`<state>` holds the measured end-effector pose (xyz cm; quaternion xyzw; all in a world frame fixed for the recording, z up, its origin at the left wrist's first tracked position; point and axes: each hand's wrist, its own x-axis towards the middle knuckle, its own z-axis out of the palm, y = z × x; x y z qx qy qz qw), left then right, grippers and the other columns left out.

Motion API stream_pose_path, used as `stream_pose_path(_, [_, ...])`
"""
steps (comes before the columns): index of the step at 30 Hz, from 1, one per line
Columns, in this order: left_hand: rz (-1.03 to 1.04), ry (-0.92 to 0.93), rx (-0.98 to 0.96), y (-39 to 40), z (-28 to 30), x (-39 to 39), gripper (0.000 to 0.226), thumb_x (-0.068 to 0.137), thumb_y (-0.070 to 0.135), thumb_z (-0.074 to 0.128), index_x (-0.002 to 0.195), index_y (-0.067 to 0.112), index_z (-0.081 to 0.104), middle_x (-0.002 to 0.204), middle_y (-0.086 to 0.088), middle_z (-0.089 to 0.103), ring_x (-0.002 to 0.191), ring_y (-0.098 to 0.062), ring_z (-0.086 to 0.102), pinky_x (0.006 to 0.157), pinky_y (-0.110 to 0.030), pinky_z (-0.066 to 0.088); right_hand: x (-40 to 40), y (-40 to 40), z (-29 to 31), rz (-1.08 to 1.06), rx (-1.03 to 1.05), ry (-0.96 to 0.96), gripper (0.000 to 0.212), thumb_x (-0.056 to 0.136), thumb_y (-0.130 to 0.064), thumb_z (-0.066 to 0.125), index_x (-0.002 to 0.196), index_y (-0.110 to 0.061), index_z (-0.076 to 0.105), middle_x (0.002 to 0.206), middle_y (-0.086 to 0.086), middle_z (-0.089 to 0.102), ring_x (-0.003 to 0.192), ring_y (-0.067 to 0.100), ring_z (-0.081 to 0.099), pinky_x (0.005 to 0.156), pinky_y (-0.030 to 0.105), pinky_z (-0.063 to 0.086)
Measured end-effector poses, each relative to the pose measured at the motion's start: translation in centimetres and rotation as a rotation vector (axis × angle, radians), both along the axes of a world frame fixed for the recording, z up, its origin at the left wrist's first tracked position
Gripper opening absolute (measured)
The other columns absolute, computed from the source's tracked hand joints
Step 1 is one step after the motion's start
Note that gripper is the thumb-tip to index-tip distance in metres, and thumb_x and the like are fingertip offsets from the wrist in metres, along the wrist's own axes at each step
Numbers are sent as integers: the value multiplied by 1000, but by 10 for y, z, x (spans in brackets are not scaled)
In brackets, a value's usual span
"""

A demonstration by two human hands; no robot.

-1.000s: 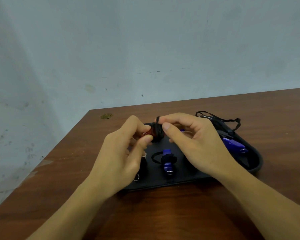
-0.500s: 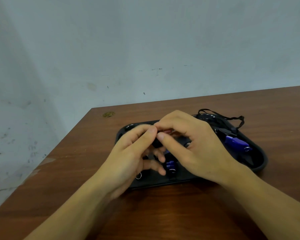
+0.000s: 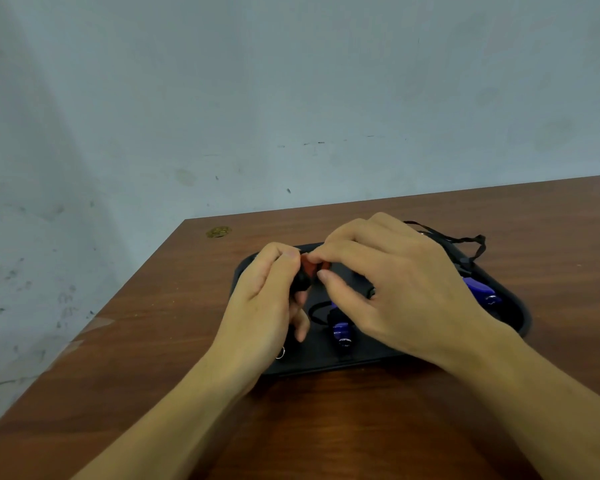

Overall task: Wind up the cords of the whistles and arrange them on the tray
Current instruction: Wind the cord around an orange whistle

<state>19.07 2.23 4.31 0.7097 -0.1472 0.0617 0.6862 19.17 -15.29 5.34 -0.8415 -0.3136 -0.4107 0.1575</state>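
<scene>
Here both hands (image 3: 329,282) pinch a red whistle (image 3: 313,267) above the tray (image 3: 515,306).

The tray (image 3: 520,315) is black. Above its left part, a red whistle (image 3: 311,266) shows between the fingers (image 3: 329,277). On the tray's near part lies a blue whistle (image 3: 341,332) wound with black cord; at its right end lies another blue whistle (image 3: 478,289). A loose black cord (image 3: 465,240) loops over the tray's far right rim. The desk (image 3: 551,230) under the tray is reddish-brown wood grain. The wall (image 3: 291,98) behind is pale grey-blue with dark scuffs.

Red whistle (image 3: 311,268) mostly hidden.
</scene>
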Motion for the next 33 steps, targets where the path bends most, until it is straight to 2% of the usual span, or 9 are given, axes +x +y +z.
stream_pose_path(5, [-18, -4, -39, -3, 2, -4, 33, 104, 23, 41, 87, 2, 58, 63, -4, 42, 51, -18, 36, 46, -32, 34, 0, 0, 4, 14, -14, 33, 17, 92, -35, 60, 105, -26, 67, 97, -13, 65, 82, 8, 55, 68, 29, 50])
stream_pose_path(9, [-98, 46, -88, -4, 6, -8, 35, 105, 18, 36, 80, 4, 57, 62, -7, 38, 50, -18, 30, 45, -29, 30, 2, -8, 9, 97, -35, 43, 16, 94, -35, 63, 104, -24, 69, 92, -15, 64, 77, 3, 51, 70, 14, 41])
stream_pose_path(12, [-209, 158, -157, -3, 9, -11, 30, 102, 19, 38, 83, 5, 56, 59, -7, 33, 49, -17, 23, 42, -27, 25, 0, -12, 9, 265, 116, 207, 14, 90, -32, 69, 102, -25, 72, 90, -19, 64, 77, 4, 59, 67, 9, 41])
stream_pose_path(17, [-327, 334, -246, -3, 9, -13, 36, 100, 23, 40, 71, 12, 58, 59, -4, 31, 49, -14, 19, 39, -24, 21, 1, -12, 6, 464, 346, 399, 12, 84, -24, 77, 93, -19, 74, 96, -6, 67, 89, 21, 66, 62, 32, 55])
stream_pose_path(21, [-443, 436, -303, 1, 9, -13, 27, 98, 26, 44, 77, 12, 53, 60, -3, 27, 47, -11, 17, 36, -20, 25, -1, -11, 6, 555, 446, 607, 15, 79, -33, 78, 89, -25, 72, 89, 0, 69, 79, 23, 67, 63, 34, 54])
stream_pose_path(24, [-497, 455, -286, 3, 8, -12, 25, 97, 28, 46, 80, 12, 56, 62, -4, 24, 47, -11, 15, 34, -19, 25, 0, -11, 5, 581, 462, 758, 17, 73, -41, 80, 84, -31, 71, 91, 5, 69, 78, 34, 64, 63, 31, 51])
stream_pose_path(27, [-514, 453, -241, 3, 9, -13, 28, 98, 28, 44, 79, 13, 59, 63, -5, 21, 47, -12, 12, 34, -18, 23, 0, -12, 8, 574, 401, 811, 18, 73, -44, 81, 82, -32, 70, 96, 4, 67, 79, 43, 61, 64, 44, 52])
stream_pose_path(31, [-552, 467, -234, 1, 11, -17, 34, 99, 25, 40, 75, 15, 60, 58, -3, 20, 45, -11, 10, 33, -19, 19, -6, -13, 13, 619, 374, 888, 16, 70, -45, 81, 74, -35, 69, 108, -11, 55, 69, 10, 52, 68, 27, 47])
stream_pose_path(33, [-568, 485, -226, 0, 12, -17, 32, 97, 24, 41, 72, 16, 60, 55, -1, 22, 43, -10, 12, 33, -18, 17, -7, -12, 12, 623, 368, 907, 16, 70, -45, 80, 72, -36, 68, 109, -15, 52, 67, 13, 46, 68, 30, 47])
